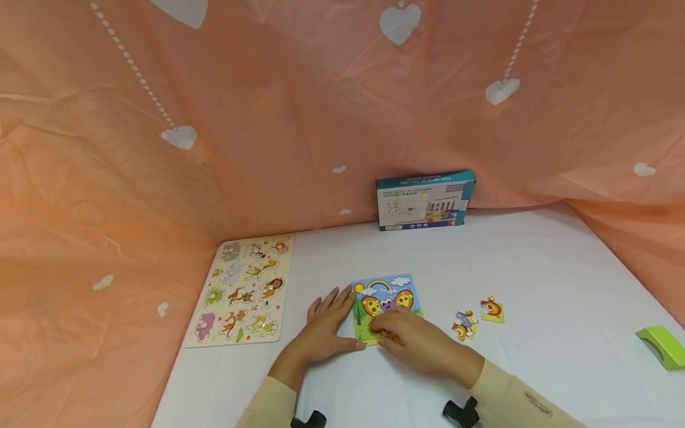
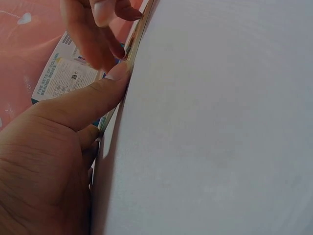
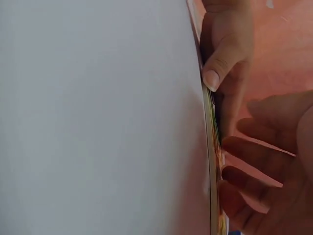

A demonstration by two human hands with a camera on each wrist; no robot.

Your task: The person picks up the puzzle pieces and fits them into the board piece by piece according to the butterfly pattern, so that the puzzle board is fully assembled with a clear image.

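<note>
A thin puzzle board (image 1: 398,282) with a butterfly, rainbow and clouds lies flat on the white table. At its left side my left hand (image 1: 326,333) has its fingers spread, the fingertips along the left edge and the thumb at the near left corner. My right hand (image 1: 414,342) is over the board's lower half, covering part of the picture. In the right wrist view, this hand's fingers (image 3: 254,156) are loosely bent, their tips right at the board's face, with nothing seen pinched between them. Two loose puzzle pieces, a bear one (image 1: 492,310) and a purple-and-yellow one (image 1: 464,326), lie to the right.
An animal peg puzzle (image 1: 243,291) lies on the left. A teal-and-white box (image 1: 423,202) stands at the back against the orange cloth (image 1: 299,148). At the far right is a green arched block (image 1: 662,346). Black wrist mounts (image 1: 461,413) sit near the sleeves.
</note>
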